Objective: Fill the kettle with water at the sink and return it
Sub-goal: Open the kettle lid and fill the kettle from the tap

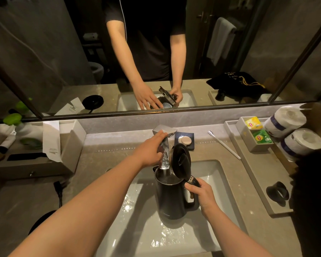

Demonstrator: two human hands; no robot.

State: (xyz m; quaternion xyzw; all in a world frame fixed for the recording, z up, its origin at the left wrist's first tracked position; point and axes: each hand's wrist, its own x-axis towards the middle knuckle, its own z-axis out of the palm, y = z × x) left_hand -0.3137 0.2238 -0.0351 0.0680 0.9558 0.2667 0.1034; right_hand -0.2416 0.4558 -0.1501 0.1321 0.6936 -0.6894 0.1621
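The kettle [170, 197] stands upright inside the sink [214, 170], under the tap [164, 131], with its lid [181, 161] swung up and open. It is dark, tall and smooth-sided, with a loop handle on its right. A stream of water [165, 158] falls from the tap into its open mouth, and water shows inside near the rim. The sink basin is pale and wet, with glints of water around the kettle's base.

The right hand [202, 196] is closed around the top of the kettle's handle. The left hand [150, 150] rests on the tap, fingers curled loosely over it.

Just behind the lid, a dark dish [190, 138] holds a round soap [185, 140]. A toothbrush [223, 144] lies on the counter to the right. Further right, a grey tray [248, 165] carries a box [246, 133] with yellow and green tea bags [261, 138] in it, beside two paper rolls [302, 141]. The mirror [63, 52] above reflects both hands and the kettle.
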